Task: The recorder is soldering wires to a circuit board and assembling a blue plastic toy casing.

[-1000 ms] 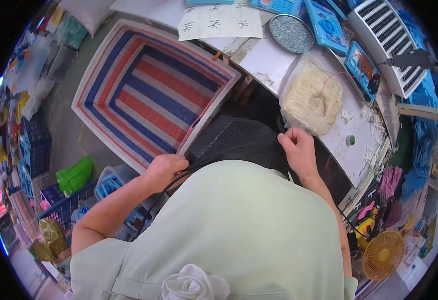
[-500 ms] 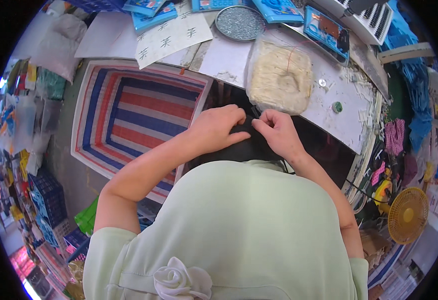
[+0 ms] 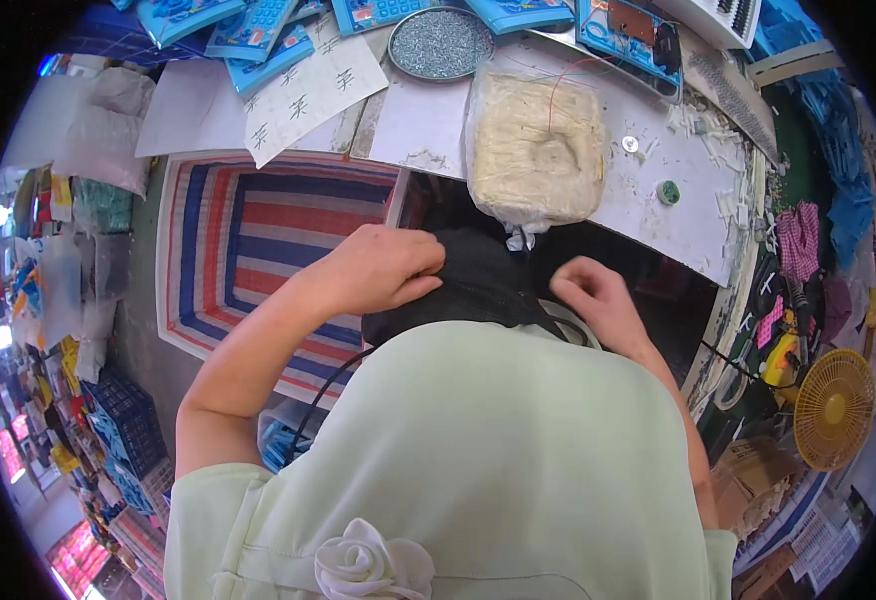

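Note:
Black cloth (image 3: pixel 473 270) lies bunched over my lap, in front of the light green shirt (image 3: pixel 518 440). My left hand (image 3: pixel 393 268) is at its left edge, fingers curled and thumb pressed toward them, gripping the fabric. On the other side, my right hand (image 3: pixel 598 297) is apart from the bunched part, its fingers bent in and slightly blurred. Whether a small thing is between those fingers is hidden. A plastic-wrapped cream block (image 3: pixel 535 150) rests at the table's near edge, just beyond the cloth.
The white table (image 3: pixel 423 125) holds a round tray of small silvery pieces (image 3: pixel 442 44), blue packages (image 3: pixel 258 25), a written paper sheet (image 3: pixel 318 95) and a green spool (image 3: pixel 668 192). A striped-lined bin (image 3: pixel 288 215) stands left; a yellow fan (image 3: pixel 834 410) is at right.
My hands have moved apart: the left went left and slightly down, the right went right and down. More black cloth shows between them. The view has shifted a little.

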The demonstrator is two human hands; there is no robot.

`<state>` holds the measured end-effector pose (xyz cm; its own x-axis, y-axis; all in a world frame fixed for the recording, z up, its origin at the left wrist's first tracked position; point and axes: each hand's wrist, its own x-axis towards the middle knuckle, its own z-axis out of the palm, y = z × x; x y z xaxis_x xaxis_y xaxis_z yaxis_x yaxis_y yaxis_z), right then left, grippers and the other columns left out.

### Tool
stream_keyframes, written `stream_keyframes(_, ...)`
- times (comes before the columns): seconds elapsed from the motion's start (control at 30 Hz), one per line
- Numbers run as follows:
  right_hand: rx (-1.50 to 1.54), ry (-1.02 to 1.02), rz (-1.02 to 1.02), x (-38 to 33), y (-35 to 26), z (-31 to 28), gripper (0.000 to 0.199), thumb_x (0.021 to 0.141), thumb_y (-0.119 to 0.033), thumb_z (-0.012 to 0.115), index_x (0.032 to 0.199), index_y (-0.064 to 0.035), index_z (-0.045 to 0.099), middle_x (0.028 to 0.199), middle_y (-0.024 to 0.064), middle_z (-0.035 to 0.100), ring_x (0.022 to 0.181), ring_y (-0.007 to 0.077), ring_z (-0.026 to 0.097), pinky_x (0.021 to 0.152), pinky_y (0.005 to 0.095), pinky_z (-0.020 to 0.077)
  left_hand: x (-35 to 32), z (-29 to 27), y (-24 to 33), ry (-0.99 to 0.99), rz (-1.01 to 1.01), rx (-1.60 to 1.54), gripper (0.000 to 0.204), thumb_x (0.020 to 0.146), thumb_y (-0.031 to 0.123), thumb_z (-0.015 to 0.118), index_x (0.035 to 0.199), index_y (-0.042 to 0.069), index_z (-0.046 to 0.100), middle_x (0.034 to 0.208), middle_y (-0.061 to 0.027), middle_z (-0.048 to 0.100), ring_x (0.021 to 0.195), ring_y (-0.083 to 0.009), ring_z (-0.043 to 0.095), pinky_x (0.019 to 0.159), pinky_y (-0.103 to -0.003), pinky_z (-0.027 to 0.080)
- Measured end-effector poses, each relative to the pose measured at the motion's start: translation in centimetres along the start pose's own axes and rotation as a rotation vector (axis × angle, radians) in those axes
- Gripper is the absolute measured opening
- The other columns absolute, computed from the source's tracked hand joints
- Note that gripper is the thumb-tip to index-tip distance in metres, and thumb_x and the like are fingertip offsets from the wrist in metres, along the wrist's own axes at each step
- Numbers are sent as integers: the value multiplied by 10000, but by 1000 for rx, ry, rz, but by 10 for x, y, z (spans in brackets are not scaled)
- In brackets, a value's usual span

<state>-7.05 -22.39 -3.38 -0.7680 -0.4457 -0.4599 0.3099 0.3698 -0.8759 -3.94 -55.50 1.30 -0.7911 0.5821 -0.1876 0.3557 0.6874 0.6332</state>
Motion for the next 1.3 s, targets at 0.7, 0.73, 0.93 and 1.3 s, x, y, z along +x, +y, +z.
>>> stream_keyframes(0.7,-508,269,645,-101,209,-28,204,935,-226,630,937,-25,661,834,62,609,766,170,544,675,334,432,-7,-6,-16,-104,-61,-44,158,862,155,684,869,45,570,827,-140,596,766,-378,618,657,-458,493)
stream_keyframes(0.73,-504,275,644,-99,210,-28,206,932,-228,631,938,-24,662,838,66,610,770,175,546,678,338,433,-6,-7,-19,-112,-44,-41,157,862,156,684,868,47,572,831,-141,597,766,-376,619,656,-457,496)
stream_keyframes(0.93,-516,278,647,-95,208,-30,223,918,-242,638,945,-22,667,856,92,619,797,210,558,695,361,443,-7,-9,-21,-141,-41,-48,158,867,158,680,879,44,571,843,-144,592,769,-374,622,658,-456,502)
stream_keyframes(1.3,-540,255,641,-87,202,-35,258,893,-266,652,957,-18,675,891,138,634,846,274,580,727,404,462,-11,-6,-23,-85,-96,-71,159,874,157,673,887,45,562,847,-139,589,772,-371,625,655,-458,503)
